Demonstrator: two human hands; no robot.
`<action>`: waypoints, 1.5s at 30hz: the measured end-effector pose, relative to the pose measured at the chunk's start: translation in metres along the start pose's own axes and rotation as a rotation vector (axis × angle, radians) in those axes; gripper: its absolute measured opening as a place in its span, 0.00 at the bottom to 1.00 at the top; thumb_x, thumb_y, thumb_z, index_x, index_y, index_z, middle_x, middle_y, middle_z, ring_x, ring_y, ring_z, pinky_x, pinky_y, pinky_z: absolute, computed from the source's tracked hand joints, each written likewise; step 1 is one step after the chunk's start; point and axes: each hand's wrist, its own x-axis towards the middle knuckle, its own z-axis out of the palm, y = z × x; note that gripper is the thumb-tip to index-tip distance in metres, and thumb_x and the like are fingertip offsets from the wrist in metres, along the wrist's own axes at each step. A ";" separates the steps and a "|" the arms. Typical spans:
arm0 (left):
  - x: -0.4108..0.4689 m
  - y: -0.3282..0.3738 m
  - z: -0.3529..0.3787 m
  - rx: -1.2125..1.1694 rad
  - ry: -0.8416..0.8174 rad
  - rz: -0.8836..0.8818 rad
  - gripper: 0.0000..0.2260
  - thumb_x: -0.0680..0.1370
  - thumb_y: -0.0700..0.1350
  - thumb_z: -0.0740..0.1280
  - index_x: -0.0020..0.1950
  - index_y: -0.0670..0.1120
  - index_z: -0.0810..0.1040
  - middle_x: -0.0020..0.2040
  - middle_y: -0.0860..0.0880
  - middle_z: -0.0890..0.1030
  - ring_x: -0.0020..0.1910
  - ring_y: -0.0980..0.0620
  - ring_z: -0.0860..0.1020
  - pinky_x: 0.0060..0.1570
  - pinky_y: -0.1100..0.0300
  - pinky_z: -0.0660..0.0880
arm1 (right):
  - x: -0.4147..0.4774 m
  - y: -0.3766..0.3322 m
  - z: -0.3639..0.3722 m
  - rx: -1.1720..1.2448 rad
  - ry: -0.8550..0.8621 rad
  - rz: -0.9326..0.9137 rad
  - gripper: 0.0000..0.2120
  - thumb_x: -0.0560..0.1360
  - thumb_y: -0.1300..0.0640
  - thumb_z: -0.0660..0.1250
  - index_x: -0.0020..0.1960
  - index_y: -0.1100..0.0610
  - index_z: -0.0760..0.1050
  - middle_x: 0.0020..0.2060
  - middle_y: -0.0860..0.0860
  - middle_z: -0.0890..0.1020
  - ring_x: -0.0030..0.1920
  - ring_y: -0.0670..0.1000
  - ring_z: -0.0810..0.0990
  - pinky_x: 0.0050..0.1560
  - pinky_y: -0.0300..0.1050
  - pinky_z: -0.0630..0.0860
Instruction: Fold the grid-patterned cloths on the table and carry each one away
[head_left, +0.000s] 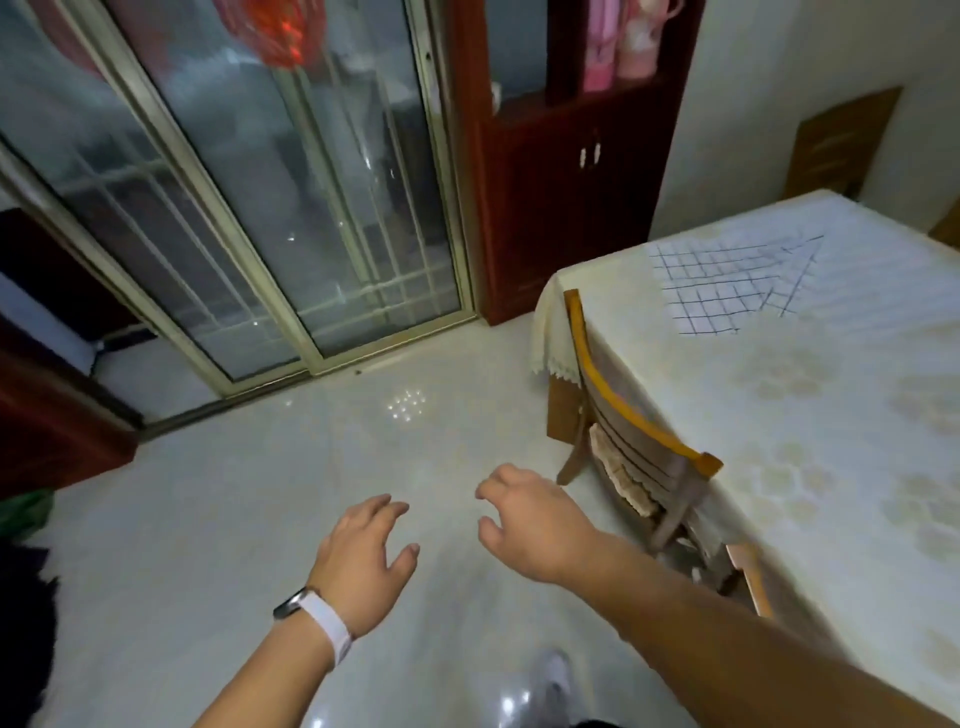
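1. White cloth with a dark blue grid pattern (727, 283): lies on the table in the upper right of the frame, well apart from both hands. Part of it seems turned over on itself, showing a diagonal edge.
2. Table under a cream, lace-edged tablecloth with a faint floral print (831, 441): fills the right side of the frame. Its near left corner hangs down over the floor.
3. Yellow-brown wooden chair with a curved top rail (639, 431): pushed in against the table's left edge, between the hands and the cloth.
4. Left hand (363, 561): lower centre, palm down over the floor, fingers loosely spread, holding nothing. White wristband with a dark face (322, 621) on the wrist.
5. Right hand (530, 525): just right of the left, palm down, fingers slightly curled, empty. Bare forearm runs to the lower right corner.
6. Glossy pale tiled floor (311, 467): lamp glare at centre. A pale shoe (556, 680) at the bottom edge.
7. Metal-framed sliding glass door (285, 208): upper left.
8. Dark red wooden cabinet (566, 197): top centre, beside the door, with pink items on its shelf.
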 end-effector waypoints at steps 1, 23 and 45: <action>0.018 0.009 -0.002 0.003 0.009 0.018 0.35 0.68 0.66 0.50 0.67 0.50 0.74 0.69 0.47 0.71 0.69 0.46 0.68 0.67 0.55 0.63 | 0.010 0.011 -0.010 0.000 0.021 0.009 0.19 0.78 0.48 0.58 0.67 0.53 0.72 0.62 0.52 0.74 0.62 0.55 0.73 0.61 0.48 0.70; 0.333 0.078 -0.012 0.025 -0.213 0.465 0.29 0.74 0.64 0.56 0.72 0.53 0.67 0.74 0.51 0.66 0.72 0.51 0.62 0.70 0.61 0.56 | 0.179 0.124 -0.107 0.030 0.118 0.409 0.22 0.75 0.42 0.51 0.61 0.51 0.74 0.59 0.52 0.75 0.60 0.57 0.75 0.57 0.52 0.75; 0.616 0.072 -0.064 -0.023 -0.260 0.730 0.23 0.76 0.54 0.65 0.69 0.47 0.71 0.70 0.48 0.70 0.69 0.48 0.66 0.67 0.54 0.65 | 0.375 0.191 -0.175 0.011 0.195 0.739 0.21 0.77 0.47 0.59 0.68 0.51 0.70 0.63 0.52 0.73 0.62 0.57 0.73 0.58 0.49 0.73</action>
